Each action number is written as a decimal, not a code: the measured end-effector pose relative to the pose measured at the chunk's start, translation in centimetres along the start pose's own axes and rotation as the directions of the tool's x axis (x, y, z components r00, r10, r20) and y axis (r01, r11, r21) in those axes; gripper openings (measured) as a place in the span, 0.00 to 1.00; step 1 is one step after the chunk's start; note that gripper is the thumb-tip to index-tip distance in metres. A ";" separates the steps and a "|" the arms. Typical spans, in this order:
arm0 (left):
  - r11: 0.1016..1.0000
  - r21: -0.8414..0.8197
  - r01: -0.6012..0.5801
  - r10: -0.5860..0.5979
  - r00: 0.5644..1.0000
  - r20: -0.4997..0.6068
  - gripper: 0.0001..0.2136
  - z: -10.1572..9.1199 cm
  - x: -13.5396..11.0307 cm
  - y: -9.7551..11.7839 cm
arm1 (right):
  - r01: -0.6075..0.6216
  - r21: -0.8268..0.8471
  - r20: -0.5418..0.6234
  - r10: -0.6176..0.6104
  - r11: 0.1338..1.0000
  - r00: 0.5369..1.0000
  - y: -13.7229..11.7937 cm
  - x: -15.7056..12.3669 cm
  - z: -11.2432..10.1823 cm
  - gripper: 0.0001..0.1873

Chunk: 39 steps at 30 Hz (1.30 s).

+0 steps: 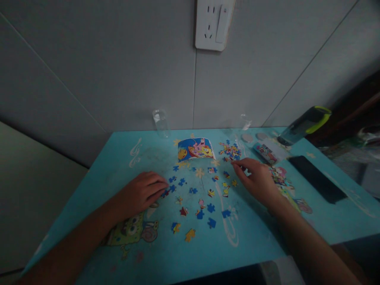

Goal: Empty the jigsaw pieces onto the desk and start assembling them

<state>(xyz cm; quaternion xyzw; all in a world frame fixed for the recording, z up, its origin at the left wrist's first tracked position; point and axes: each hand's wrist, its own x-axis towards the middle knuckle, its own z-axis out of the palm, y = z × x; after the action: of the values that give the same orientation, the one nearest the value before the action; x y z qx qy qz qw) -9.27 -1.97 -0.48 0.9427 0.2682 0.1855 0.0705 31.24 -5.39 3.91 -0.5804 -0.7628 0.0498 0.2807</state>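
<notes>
My left hand (147, 190) rests on the table at the left, fingers loosely stretched, its tips at the edge of a dark blue-and-red jigsaw piece (165, 193). More blue jigsaw pieces (182, 181) lie just beyond those fingers. At the right, my right hand (257, 174) reaches to the near edge of a pile of jigsaw pieces (231, 149). Thumb and forefinger are pinched at a small jigsaw piece (228, 159), partly hidden by the fingertips. Between the hands, several loose pieces lie scattered, including a yellow piece (190, 235). Behind them stands a curved cartoon picture sheet (196, 149).
Against the wall stand a clear plastic jar (161, 123) and another clear container (245, 122). Two round lids (247, 137), a small printed box (268, 152), a dark bottle (304, 124) and a black phone-like slab (316, 178) occupy the right side. The cartoon-printed table (166, 261) meets the wall.
</notes>
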 end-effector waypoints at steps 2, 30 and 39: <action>1.000 0.008 0.012 -0.012 1.000 0.020 0.11 0.1 -0.1 0.0 | 0.005 -0.007 0.012 -0.005 1.000 1.000 -0.1 -0.1 0.1 0.12; 0.999 0.003 0.035 -0.035 0.998 0.052 0.10 0.4 -0.4 -0.2 | 0.119 -0.021 0.133 -0.116 0.993 0.984 -0.3 -0.6 1.9 0.11; 0.999 0.010 0.049 -0.050 0.997 0.058 0.11 0.2 -0.2 0.1 | 0.215 0.054 0.159 -0.221 0.975 0.962 -1.0 -0.7 2.5 0.16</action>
<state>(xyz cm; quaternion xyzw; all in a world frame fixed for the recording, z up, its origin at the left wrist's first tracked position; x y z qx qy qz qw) -9.33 -2.20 -0.69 0.9410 0.2901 0.1552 0.0788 29.31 -5.69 1.98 -0.4816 -0.8415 0.0802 0.2313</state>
